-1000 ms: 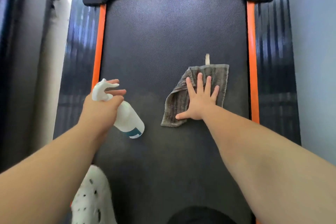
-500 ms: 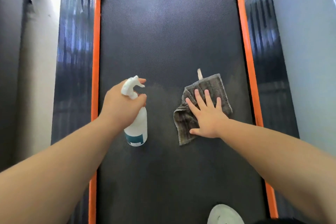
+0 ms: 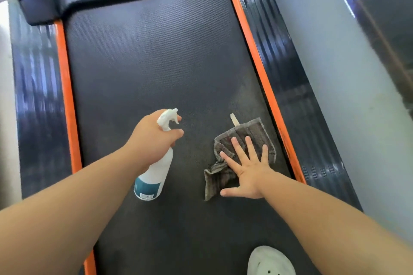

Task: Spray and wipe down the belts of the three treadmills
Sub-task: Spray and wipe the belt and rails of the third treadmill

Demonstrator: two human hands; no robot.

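On the dark treadmill belt [image 3: 156, 62], press the cloth [image 3: 252, 131] near the right orange strip [image 3: 257, 62] under the flat, spread right hand [image 3: 248, 169] and wipe in overlapping strokes, with the left hand [image 3: 152, 138] curled round the spray bottle [image 3: 156, 174] alongside; trigger finger hidden, shoe [image 3: 270, 261] cut off, other treadmills unseen.

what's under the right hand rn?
A grey cloth, pressed flat on the treadmill belt by the right hand, fingers straight. Cloth shows beyond the fingers; the part beneath the palm, and the belt under the cloth, are covered.
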